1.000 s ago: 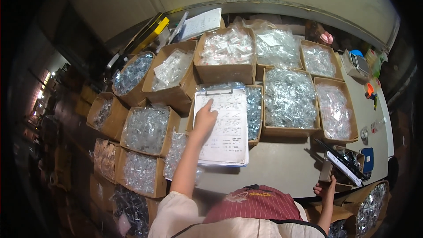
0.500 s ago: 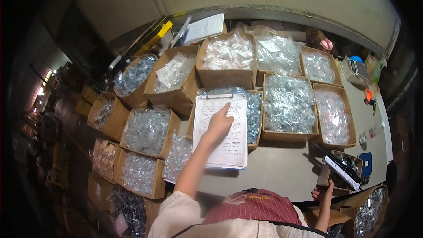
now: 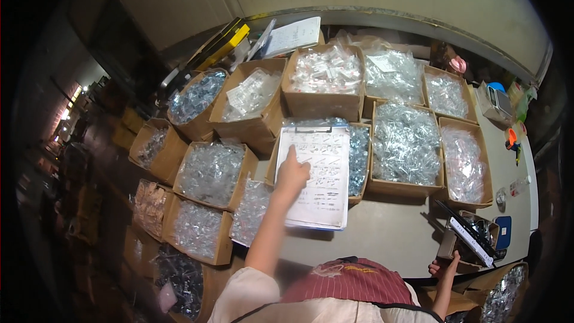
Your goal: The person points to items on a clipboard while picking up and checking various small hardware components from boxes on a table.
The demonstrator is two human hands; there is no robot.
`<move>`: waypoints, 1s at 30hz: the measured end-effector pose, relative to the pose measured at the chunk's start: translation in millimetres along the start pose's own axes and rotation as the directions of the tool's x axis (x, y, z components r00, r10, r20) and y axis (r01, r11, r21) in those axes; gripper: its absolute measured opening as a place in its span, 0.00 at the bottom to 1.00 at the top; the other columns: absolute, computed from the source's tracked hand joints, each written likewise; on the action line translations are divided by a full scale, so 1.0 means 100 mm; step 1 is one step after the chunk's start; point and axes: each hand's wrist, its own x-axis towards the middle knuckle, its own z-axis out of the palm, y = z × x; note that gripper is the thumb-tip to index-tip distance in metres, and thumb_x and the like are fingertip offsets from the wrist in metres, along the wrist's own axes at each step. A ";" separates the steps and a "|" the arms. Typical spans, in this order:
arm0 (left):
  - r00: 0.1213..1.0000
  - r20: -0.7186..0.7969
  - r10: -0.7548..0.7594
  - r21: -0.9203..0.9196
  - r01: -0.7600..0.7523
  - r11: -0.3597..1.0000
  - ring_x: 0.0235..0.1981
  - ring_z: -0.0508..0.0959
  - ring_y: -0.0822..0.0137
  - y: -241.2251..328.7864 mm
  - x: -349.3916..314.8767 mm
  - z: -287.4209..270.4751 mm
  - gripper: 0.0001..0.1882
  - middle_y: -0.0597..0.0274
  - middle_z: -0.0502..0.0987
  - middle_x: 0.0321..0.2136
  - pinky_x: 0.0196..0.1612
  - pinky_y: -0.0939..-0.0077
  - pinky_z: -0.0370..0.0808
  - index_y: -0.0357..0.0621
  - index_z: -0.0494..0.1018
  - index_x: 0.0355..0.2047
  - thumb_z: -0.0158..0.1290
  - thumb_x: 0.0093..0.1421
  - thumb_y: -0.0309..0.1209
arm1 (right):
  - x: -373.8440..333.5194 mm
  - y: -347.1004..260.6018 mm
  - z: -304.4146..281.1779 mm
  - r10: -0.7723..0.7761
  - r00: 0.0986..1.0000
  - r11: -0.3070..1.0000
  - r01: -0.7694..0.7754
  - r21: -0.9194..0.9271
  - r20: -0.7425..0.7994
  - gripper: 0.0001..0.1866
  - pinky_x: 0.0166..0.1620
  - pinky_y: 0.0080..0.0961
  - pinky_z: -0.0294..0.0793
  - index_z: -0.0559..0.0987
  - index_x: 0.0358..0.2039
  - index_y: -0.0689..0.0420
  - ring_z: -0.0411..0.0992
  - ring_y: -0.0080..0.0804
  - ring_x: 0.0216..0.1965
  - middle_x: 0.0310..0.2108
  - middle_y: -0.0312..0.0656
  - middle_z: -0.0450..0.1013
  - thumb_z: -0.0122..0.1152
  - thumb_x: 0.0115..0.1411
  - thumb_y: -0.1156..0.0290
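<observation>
A clipboard (image 3: 316,194) with handwritten, ruled sheets rests against a box of clear-bagged parts in the middle. My left hand (image 3: 293,174) is over its upper left part, index finger stretched out onto the sheet and the other fingers curled. It holds nothing. My right hand (image 3: 443,267) is low on the right at the table's near edge, thumb and fingers apart with nothing visible in the palm. Its thumb is close to a small cardboard box (image 3: 447,244). Across that box lies a long black bar with a white strip (image 3: 472,238).
Cardboard boxes of clear-bagged small parts, such as this box (image 3: 408,183), crowd the table (image 3: 382,227). At the right are a scale (image 3: 497,100), orange-handled scissors (image 3: 512,140), a clear bottle (image 3: 520,185) and a blue square thing (image 3: 503,231). More boxes stand at the lower left.
My left hand has moved from the sheet's upper right toward its left side, index finger still out. The whole view has shifted slightly. My right hand stays by the small box.
</observation>
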 end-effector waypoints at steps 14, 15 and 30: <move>0.981 0.194 -0.023 -0.054 0.034 0.998 0.20 0.76 0.70 0.16 -0.13 0.09 0.38 0.59 0.77 0.18 0.28 0.74 0.74 0.38 0.55 0.70 0.50 0.58 0.27 | 0.16 0.10 -0.10 -0.001 0.999 1.000 0.001 0.002 0.041 0.45 0.23 0.30 0.74 0.75 0.36 0.60 0.74 0.37 0.20 0.23 0.42 0.72 0.46 0.52 0.22; 0.977 0.211 0.017 -0.055 -0.005 0.998 0.21 0.77 0.70 0.15 -0.12 0.08 0.38 0.59 0.78 0.19 0.29 0.74 0.74 0.37 0.55 0.69 0.50 0.57 0.27 | 0.13 0.08 -0.08 0.000 0.999 1.000 0.000 0.002 0.042 0.45 0.23 0.30 0.74 0.75 0.36 0.60 0.74 0.37 0.20 0.23 0.42 0.72 0.46 0.52 0.22; 0.959 0.268 0.088 0.115 -0.123 0.986 0.32 0.81 0.45 0.51 -0.19 0.42 0.39 0.40 0.80 0.30 0.40 0.58 0.76 0.32 0.52 0.69 0.50 0.57 0.32 | 0.08 0.04 -0.04 -0.011 0.999 1.000 0.012 -0.018 0.044 0.44 0.22 0.28 0.71 0.76 0.34 0.58 0.73 0.35 0.19 0.21 0.42 0.72 0.47 0.51 0.22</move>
